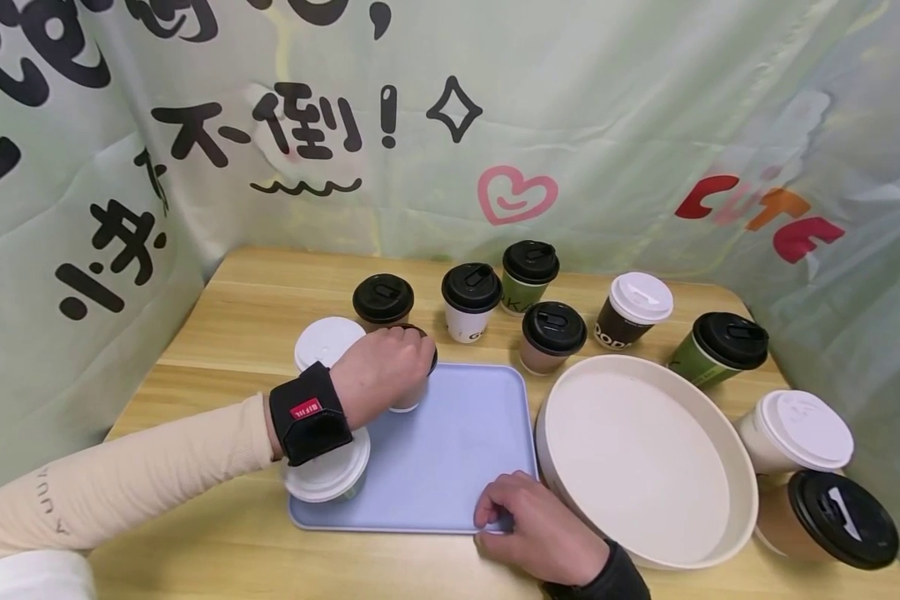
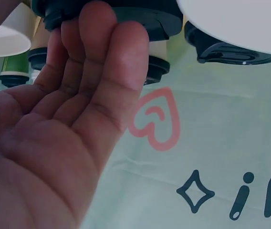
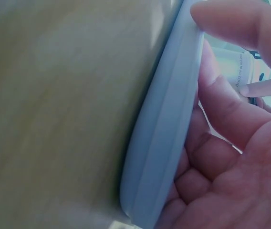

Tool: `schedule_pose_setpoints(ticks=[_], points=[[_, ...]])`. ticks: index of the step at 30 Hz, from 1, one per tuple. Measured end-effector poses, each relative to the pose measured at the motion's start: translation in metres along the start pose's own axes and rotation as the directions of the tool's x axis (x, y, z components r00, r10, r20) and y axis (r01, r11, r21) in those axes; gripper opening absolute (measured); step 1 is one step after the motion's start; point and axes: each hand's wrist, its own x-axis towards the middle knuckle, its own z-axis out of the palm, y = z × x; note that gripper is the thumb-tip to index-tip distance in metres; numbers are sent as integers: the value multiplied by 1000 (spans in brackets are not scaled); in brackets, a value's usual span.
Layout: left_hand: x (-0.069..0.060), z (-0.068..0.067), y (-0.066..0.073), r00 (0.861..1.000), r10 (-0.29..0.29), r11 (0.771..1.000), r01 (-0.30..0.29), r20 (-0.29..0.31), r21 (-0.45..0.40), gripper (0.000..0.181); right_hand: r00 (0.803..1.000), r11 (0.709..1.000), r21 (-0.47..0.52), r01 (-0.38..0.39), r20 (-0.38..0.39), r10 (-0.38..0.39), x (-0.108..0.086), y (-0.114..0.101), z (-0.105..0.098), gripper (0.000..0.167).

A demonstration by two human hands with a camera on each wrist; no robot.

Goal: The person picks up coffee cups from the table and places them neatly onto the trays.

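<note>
My left hand [image 1: 384, 375] grips a black-lidded paper cup [image 1: 409, 398] over the left part of the blue tray [image 1: 450, 450], covering most of it. In the left wrist view, the fingers [image 2: 126, 62] lie against the dark lid [image 2: 150, 21]; the thumb is out of sight there. My right hand [image 1: 543, 529] pinches the tray's front rim near its right corner, thumb outside and fingers inside. Below my left wrist, a white-lidded cup [image 1: 326, 482] stands on the tray. Another white-lidded cup [image 1: 328, 337] is just behind the hand.
Black-lidded cups [image 1: 471, 290] stand along the back of the wooden table [image 1: 217, 350]. Right of the tray sits a round cream tray [image 1: 645, 458] with a raised wall. Around its right side are a green cup [image 1: 701, 367], a white-lidded cup [image 1: 802, 429] and a brown cup [image 1: 783, 517].
</note>
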Motion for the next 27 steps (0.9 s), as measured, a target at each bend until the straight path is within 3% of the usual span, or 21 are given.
schedule_pose_setpoints(ticks=[15,17,23,27], points=[[-3,6,-2,1000,-5,998,5,1,66,23,1000,1000,-9,-8,-2,8,0,0,0,17],[-4,5,-4,1000,1,999,-2,19,53,30,1000,1000,-7,-17,5,17,0,0,0,17],[-2,-21,-17,981,-21,990,47,191,-132,74,1000,1000,-3,-23,13,23,0,0,0,17],[12,-37,-45,967,-90,959,148,237,-243,69,1000,1000,-12,-7,-4,7,0,-1,0,17]])
